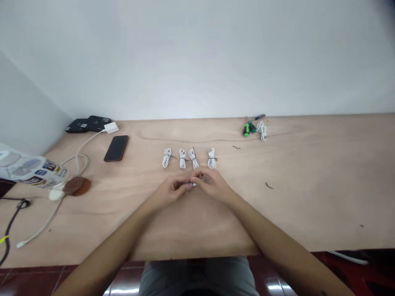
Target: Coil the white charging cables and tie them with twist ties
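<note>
My left hand (171, 190) and my right hand (214, 186) meet over the middle of the wooden table. Both have their fingers closed on a small white cable bundle (194, 184), mostly hidden by the fingers, with a dark band across it. Just beyond my hands, coiled white cables lie in a row, each bound with a black twist tie: one bundle (167, 158) at the left, another (182, 158) beside it, a third (193, 159) behind my fingers, and one (212, 158) farther right.
Loose black twist ties (236, 147) (268, 186) lie to the right. Farther back are screwdrivers (246, 129) and another white cable coil (261, 130). To the left are a phone (116, 148), black boxes (98, 122), a white adapter (111, 128) with its cable, and a plastic bottle (40, 170).
</note>
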Demonstrator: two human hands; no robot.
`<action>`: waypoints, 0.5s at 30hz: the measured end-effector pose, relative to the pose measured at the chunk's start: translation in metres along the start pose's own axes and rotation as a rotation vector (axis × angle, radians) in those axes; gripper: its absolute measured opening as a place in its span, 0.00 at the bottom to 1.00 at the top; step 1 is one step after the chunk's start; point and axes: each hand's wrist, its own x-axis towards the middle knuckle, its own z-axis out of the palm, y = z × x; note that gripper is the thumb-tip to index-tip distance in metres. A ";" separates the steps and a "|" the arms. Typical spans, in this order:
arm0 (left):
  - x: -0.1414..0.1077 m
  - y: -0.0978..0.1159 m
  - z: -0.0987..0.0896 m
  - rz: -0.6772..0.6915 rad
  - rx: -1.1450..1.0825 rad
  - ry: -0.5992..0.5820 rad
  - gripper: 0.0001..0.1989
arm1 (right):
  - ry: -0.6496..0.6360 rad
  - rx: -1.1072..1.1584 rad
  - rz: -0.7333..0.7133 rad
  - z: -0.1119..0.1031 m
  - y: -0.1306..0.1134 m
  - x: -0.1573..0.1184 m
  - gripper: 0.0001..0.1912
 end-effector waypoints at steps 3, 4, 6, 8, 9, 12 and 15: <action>0.002 -0.005 0.001 0.022 0.000 0.118 0.18 | 0.074 0.073 -0.032 0.000 0.000 0.001 0.09; 0.002 -0.007 0.000 0.033 0.000 0.181 0.17 | 0.123 0.070 -0.040 0.001 0.001 0.001 0.08; 0.004 -0.013 0.000 0.051 -0.016 0.304 0.16 | 0.226 0.042 -0.014 0.003 0.003 0.001 0.08; 0.004 -0.017 0.001 0.064 -0.044 0.388 0.14 | 0.290 0.015 0.038 0.006 0.006 0.001 0.12; 0.004 -0.019 0.001 0.071 -0.055 0.416 0.13 | 0.302 0.011 0.060 0.007 0.007 0.001 0.13; 0.004 -0.020 0.003 0.092 -0.076 0.469 0.11 | 0.291 0.024 0.110 0.010 0.008 0.001 0.14; 0.004 -0.017 0.006 0.089 -0.112 0.514 0.11 | 0.266 0.057 0.166 0.011 0.007 0.001 0.13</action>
